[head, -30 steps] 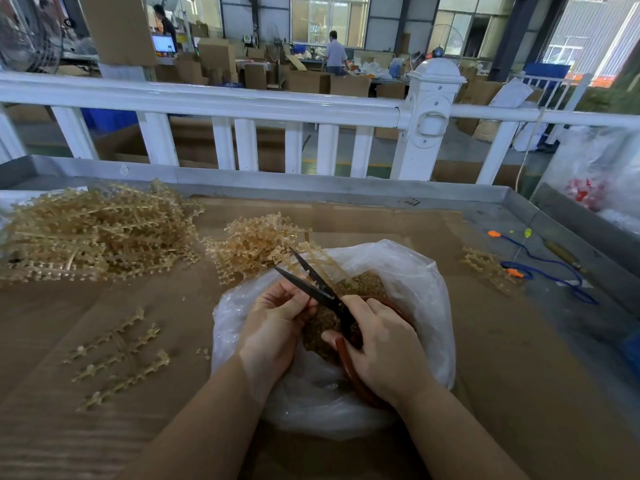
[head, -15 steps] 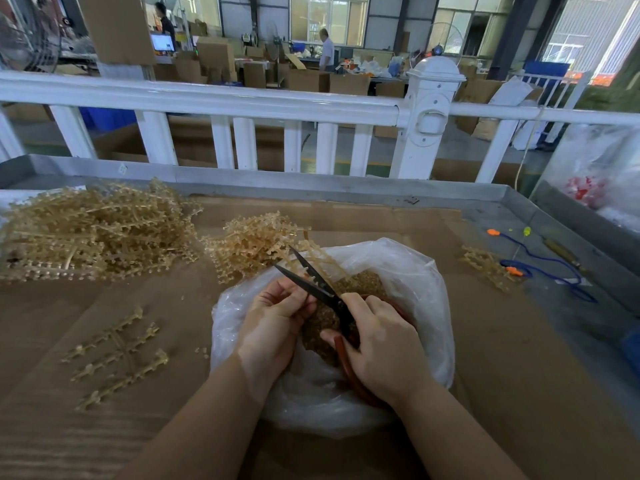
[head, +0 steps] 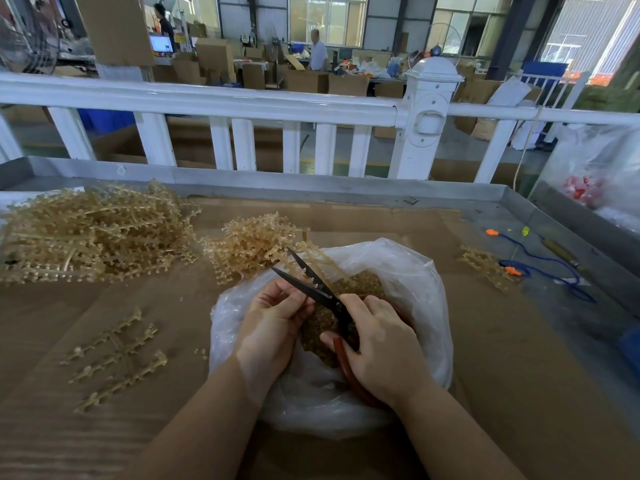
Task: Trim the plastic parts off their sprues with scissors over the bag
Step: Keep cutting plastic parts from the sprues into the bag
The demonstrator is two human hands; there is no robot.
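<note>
Both hands work over the open plastic bag [head: 408, 271] at centre of the surface [head: 519, 375]. Right hand [head: 381, 344] curls round the red-handled scissors [head: 320, 289], blades parted, pointing far-left. Left hand [head: 273, 320] pinches a sprue [head: 317, 256], apparently between the blades. Untrimmed sprues [head: 93, 230] lie heaped far left.

Readable text: none can be made out anywhere in the scene.
Monitor [head: 161, 43]: a lit screen is seen in the background, its contents too small to be read.
Yellow sign [head: 179, 38]: coloured markings are shown beside the monitor, but they are blurred beyond reading.
Cardboard boxes [head: 307, 81]: no legible print is seen on them.
</note>
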